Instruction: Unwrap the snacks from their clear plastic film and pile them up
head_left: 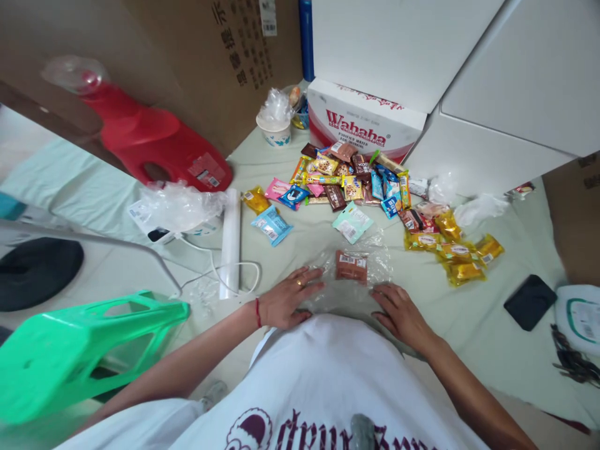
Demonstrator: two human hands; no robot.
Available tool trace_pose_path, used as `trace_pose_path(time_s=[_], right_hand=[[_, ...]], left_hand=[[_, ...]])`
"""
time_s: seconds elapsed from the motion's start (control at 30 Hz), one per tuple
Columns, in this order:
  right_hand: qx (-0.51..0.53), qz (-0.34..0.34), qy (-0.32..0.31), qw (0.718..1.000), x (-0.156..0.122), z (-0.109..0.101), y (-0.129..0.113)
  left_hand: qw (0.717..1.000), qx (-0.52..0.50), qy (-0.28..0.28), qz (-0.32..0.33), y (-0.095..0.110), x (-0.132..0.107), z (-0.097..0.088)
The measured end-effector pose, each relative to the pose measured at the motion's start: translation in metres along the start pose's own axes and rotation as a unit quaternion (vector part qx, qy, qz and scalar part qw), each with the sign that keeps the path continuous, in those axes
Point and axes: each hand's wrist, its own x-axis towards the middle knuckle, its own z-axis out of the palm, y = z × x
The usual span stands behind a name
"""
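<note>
My left hand (287, 299) and my right hand (398, 312) both lie flat, fingers spread, on the near end of a clear plastic bag (370, 275) spread on the pale green sheet. Inside the bag sits one brown snack packet (351, 266) with a barcode label. Beyond it lies a heap of colourful snack packets (344, 181), with a mint packet (352, 222) and a light blue packet (272, 225) nearer to me. A group of yellow packets (457, 253) lies to the right.
A Wahaha carton (360, 122) and white boxes stand at the back. A red jug (154, 144), crumpled plastic (180, 206), a white roll (230, 240) and a cable lie left. A green plastic stool (79, 350) is near left. A black phone (529, 301) lies right.
</note>
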Motion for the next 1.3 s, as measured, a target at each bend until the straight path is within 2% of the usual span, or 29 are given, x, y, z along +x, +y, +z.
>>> trace_pose_path(time_s=[0.1, 0.2, 0.27, 0.37, 0.43, 0.47, 0.53, 0.63, 0.7, 0.77, 0.83, 0.97, 1.07, 1.17, 1.23, 1.3], right_hand=[[0.032, 0.036, 0.037, 0.998, 0.008, 0.006, 0.011], [0.117, 0.058, 0.05, 0.99, 0.029, -0.011, 0.023], [0.185, 0.105, 0.051, 0.976, 0.046, -0.027, 0.034], [0.275, 0.212, 0.041, 0.937, 0.071, -0.043, 0.054], [0.294, 0.272, 0.032, 0.916, 0.087, -0.046, 0.069], [0.277, 0.292, 0.023, 0.915, 0.095, -0.046, 0.076], [0.187, 0.31, 0.01, 0.932, 0.11, -0.046, 0.086], [0.012, 0.26, 0.032, 0.965, 0.135, -0.047, 0.087], [-0.049, 0.19, 0.047, 0.979, 0.155, -0.045, 0.079], [-0.074, 0.146, 0.02, 0.986, 0.177, -0.04, 0.068], [-0.095, 0.164, -0.034, 0.981, 0.198, -0.032, 0.058], [-0.071, 0.254, -0.113, 0.958, 0.222, -0.021, 0.054], [-0.003, 0.223, -0.108, 0.969, 0.223, -0.024, 0.06], [0.018, 0.121, -0.034, 0.992, 0.211, -0.034, 0.059], [0.037, 0.052, 0.017, 0.998, 0.197, -0.041, 0.051], [0.066, -0.01, 0.021, 0.998, 0.18, -0.043, 0.036]], left_hand=[[1.0, 0.027, 0.0, -0.002, -0.007, 0.005, 0.002], [1.0, 0.016, 0.023, -0.001, -0.015, 0.015, -0.003], [0.998, -0.026, 0.061, -0.023, -0.019, 0.024, -0.009], [0.981, -0.108, 0.126, -0.097, -0.023, 0.041, -0.02], [0.963, -0.128, 0.157, -0.177, -0.025, 0.054, -0.024], [0.954, -0.115, 0.168, -0.222, -0.025, 0.059, -0.024], [0.935, -0.053, 0.188, -0.297, -0.026, 0.069, -0.021], [0.897, 0.05, 0.237, -0.369, -0.024, 0.077, -0.013], [0.867, 0.065, 0.265, -0.416, -0.023, 0.079, -0.008], [0.842, 0.049, 0.284, -0.455, -0.022, 0.08, -0.007], [0.829, 0.033, 0.297, -0.473, -0.021, 0.08, -0.008], [0.837, 0.045, 0.287, -0.464, -0.019, 0.081, -0.012], [0.83, 0.064, 0.279, -0.478, -0.021, 0.082, -0.01], [0.811, 0.082, 0.295, -0.499, -0.023, 0.082, -0.006], [0.803, 0.091, 0.31, -0.501, -0.024, 0.082, -0.004], [0.802, 0.094, 0.317, -0.497, -0.024, 0.082, -0.002]])
